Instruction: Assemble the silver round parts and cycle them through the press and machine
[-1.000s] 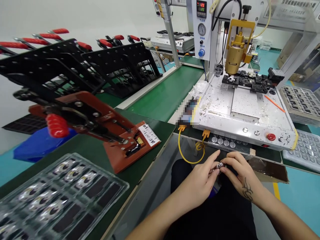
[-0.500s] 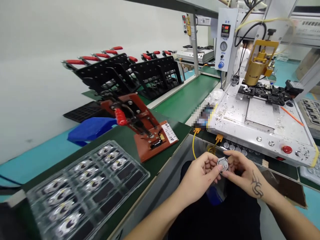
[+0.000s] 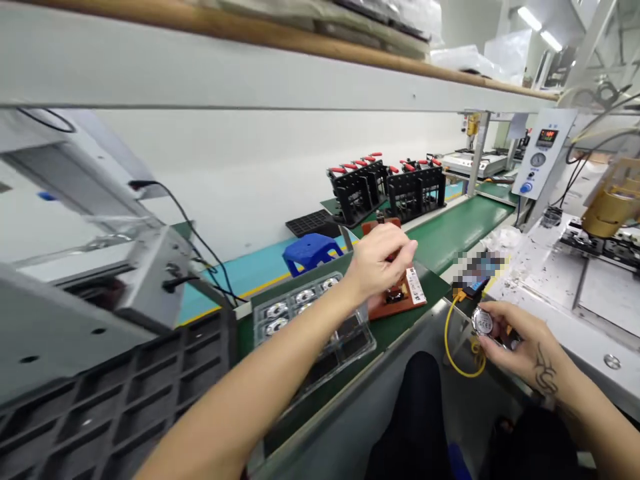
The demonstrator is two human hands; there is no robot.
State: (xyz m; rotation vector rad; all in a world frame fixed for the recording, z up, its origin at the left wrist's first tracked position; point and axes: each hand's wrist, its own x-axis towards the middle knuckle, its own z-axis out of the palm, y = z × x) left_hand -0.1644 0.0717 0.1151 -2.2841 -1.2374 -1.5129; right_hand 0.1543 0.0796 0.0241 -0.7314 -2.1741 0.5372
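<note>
Leftmost, toward eight o'clock from the middle of the view, lies a black plastic tray divided into rectangular pockets (image 3: 150, 400), and just beyond it stands a grey metal box with a black cable plugged into its side (image 3: 155, 283). Toward seven o'clock, partly covered by the person's forearm, a clear plastic tray (image 3: 369, 345) holds shiny silver parts (image 3: 274, 327) on the dark green bench top (image 3: 434, 283). Behind that tray, close to the hub of the dial, is a blue plastic stool (image 3: 310, 250). Between one and two o'clock stand black metal frames with red handles (image 3: 361, 193).

Nearer four o'clock, the left hand (image 3: 381, 265) is in front of a reddish-brown lever press (image 3: 393, 310) with a white label on its base. Its fingers are curled with the thumb close to them; whether they grip any part of the press I cannot tell.

Farther right, a green belt (image 3: 450, 223) runs away toward two o'clock. Short of four o'clock, by a looped yellow cable (image 3: 447, 337), a round silvery metal case with printing on its flat face (image 3: 483, 323) is pinched between thumb and fingers of the right hand (image 3: 533, 343). Beyond it, around three o'clock, are a white control box with a dial gauge (image 3: 543, 160), a white metal machine bed (image 3: 545, 280) and a gold-coloured cylinder (image 3: 605, 213).
</note>
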